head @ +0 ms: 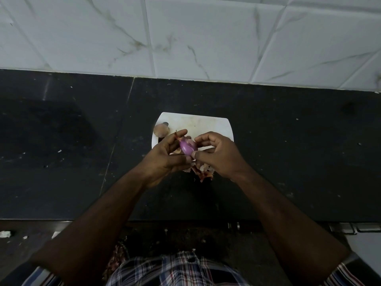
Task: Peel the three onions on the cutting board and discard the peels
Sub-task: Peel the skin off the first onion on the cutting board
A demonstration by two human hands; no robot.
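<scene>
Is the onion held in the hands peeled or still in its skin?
Mostly peeled: the onion shows glossy purple flesh between the left hand and right hand; its hidden side cannot be judged.

Stone, tile, plastic and papery onion skin

The black speckled stone countertop [288, 151] looks matt and slightly gritty; the white marble-veined wall tiles [206, 38] look smooth and glossy. The white cutting board [206, 122] appears smooth plastic, faintly stained. The peeled purple onion [187, 147] shines slick, while the brown unpeeled onion [161, 130] and loose reddish peels [203, 174] look dry and papery. The checked shirt [175, 269] is woven cloth.
</scene>
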